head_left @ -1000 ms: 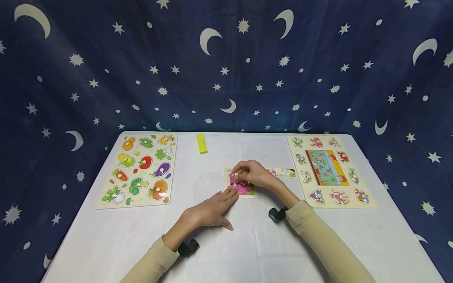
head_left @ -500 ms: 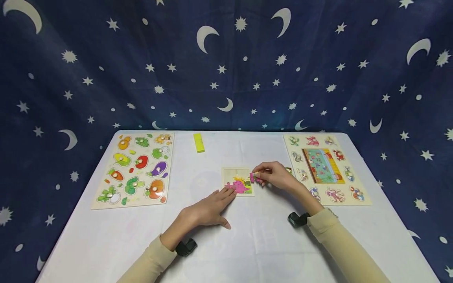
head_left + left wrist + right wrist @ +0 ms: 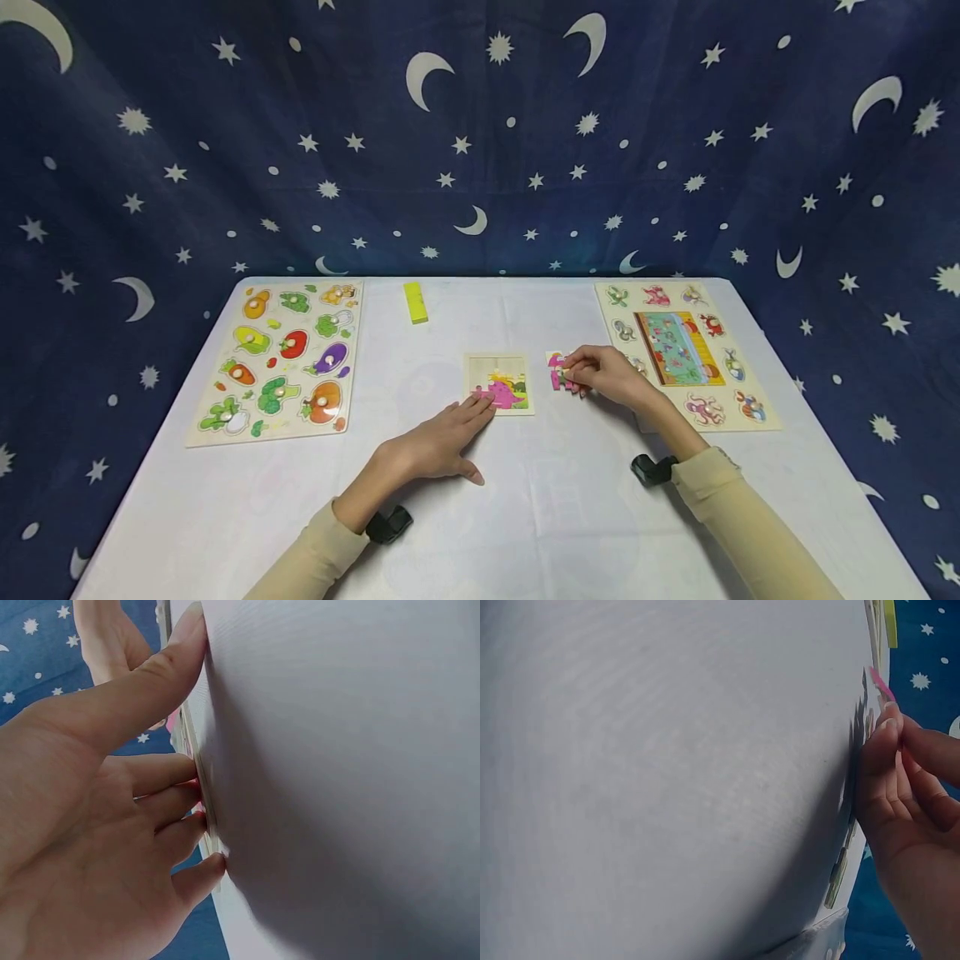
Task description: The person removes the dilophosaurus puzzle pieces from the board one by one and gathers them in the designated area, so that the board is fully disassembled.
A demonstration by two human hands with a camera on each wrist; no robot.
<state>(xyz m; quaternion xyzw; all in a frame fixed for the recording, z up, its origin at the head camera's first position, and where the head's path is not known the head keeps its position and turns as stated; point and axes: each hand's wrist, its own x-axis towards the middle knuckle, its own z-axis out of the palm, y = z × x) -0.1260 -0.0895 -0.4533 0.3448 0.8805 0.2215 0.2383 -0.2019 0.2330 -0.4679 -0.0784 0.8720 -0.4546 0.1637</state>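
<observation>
Right hand (image 3: 606,375) pinches pink jigsaw piece (image 3: 882,684); slackening could drop it. Left hand (image 3: 442,435), fingers extended, touches dinosaur puzzle (image 3: 531,392) left of the grip; uneven pressing could shift it.

Left fingers (image 3: 171,804) outstretched, right fingers (image 3: 930,754) apparently pinched together

Curtain (image 3: 390,192) navy, white moon-star print; puzzle piece (image 3: 882,684) pink; block (image 3: 416,302) yellow; sleeves (image 3: 750,521) beige.
</observation>
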